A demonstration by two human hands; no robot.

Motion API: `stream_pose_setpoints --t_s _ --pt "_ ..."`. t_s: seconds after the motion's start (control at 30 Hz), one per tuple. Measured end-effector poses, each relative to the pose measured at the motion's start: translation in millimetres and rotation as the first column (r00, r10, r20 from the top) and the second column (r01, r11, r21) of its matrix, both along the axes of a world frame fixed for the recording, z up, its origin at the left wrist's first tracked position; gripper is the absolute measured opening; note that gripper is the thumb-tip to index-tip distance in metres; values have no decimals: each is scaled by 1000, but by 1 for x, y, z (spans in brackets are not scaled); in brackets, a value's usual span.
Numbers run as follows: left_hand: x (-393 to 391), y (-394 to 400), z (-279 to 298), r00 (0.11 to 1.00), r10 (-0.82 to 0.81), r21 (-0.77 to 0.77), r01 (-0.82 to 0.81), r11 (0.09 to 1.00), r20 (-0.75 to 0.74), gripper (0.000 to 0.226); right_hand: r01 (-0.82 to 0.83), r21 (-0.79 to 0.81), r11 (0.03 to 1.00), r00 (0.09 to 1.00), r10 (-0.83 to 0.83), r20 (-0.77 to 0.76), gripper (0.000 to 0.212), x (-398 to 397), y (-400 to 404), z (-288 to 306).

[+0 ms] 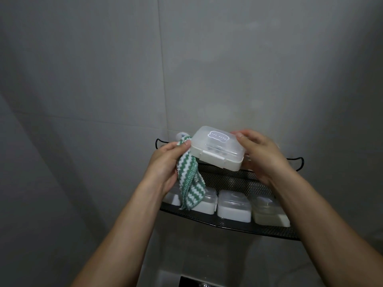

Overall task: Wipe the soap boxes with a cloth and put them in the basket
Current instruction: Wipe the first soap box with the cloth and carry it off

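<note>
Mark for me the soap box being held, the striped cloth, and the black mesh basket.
held soap box (pixel 217 149): head view, on its clear lid
striped cloth (pixel 191 189): head view, on the hanging part below the left hand
mesh basket (pixel 234 180): head view, on its bare back wall

The soap box (pixel 217 150) is smooth, frosted translucent plastic, the cloth (pixel 189 179) a nubby green-and-white woven weave with stitched edging, the basket (pixel 234 181) matt black metal mesh, the wall (pixel 103 69) smooth grey tile

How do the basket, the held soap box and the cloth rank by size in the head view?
1. basket, clearly largest.
2. held soap box and cloth: look alike in size; the cloth is bunched, so unsure.
</note>
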State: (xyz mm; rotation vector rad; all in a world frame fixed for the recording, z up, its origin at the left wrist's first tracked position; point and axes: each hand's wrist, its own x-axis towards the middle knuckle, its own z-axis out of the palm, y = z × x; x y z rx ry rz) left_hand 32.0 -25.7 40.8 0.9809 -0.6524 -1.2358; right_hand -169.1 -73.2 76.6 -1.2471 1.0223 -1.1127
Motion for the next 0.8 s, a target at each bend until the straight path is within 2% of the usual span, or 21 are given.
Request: stream_pose_setpoints --t_s 0.1,0.23,0.33,0.43,0.5,0.57,0.63,0.8 --pt "-1 -1 1 998 67 29 -67 997 -5 39 -66 -56 996 991 60 -117 38 -2 1 0" --pt "-4 -1 2 990 139 38 -138 990 -5 42 -197 -149 969 893 115 -434 103 -4 0 2" --pt "-8 -3 3 983 185 31 -185 982 23 40 -312 -206 928 790 133 -598 114 -2 -2 2" --pt "-8 -4 3 976 212 19 -214 977 57 31 -387 -265 883 688 85 -720 110 -3 -3 -1" --pt "-6 -5 3 971 225 6 -226 974 74 25 -393 -310 866 671 39 -741 100 -3 -3 -4" --pt "-4 -5 4 967 242 -19 -241 970 80 21 -362 -326 873 720 40 -693 81 -2 -3 -6" --pt "-4 -6 4 961 264 -47 -260 964 85 18 -337 -287 897 799 111 -591 65 -1 -3 -7" --pt "-6 -3 10 953 284 -62 -279 958 101 10 -274 -132 953 921 220 -322 53 0 -10 -7"
